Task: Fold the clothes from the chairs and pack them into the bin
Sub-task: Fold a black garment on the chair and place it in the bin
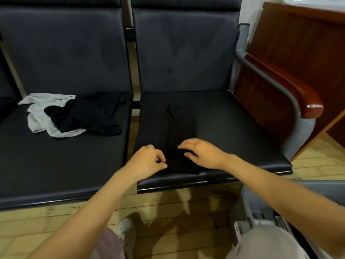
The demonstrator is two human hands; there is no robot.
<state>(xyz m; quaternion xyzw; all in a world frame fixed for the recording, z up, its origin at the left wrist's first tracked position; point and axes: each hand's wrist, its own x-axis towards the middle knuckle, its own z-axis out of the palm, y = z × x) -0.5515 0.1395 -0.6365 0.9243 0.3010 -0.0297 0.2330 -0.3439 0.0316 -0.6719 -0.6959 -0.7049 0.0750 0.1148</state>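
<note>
Touching soft black garment (177,124) on smooth seat (233,128), right fingers (186,143) arched, left fingers (160,155) curled, grip unclear.

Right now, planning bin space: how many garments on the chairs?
3: a flat black garment on the right seat; a crumpled black garment over a white garment on the left seat. More may hide underneath.

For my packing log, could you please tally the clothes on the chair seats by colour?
Black: 2 (flat black garment on the right seat, crumpled black garment on the left seat)
Light grey: 1 (light grey garment, partly under the crumpled one)
Total: 3 in view
</note>
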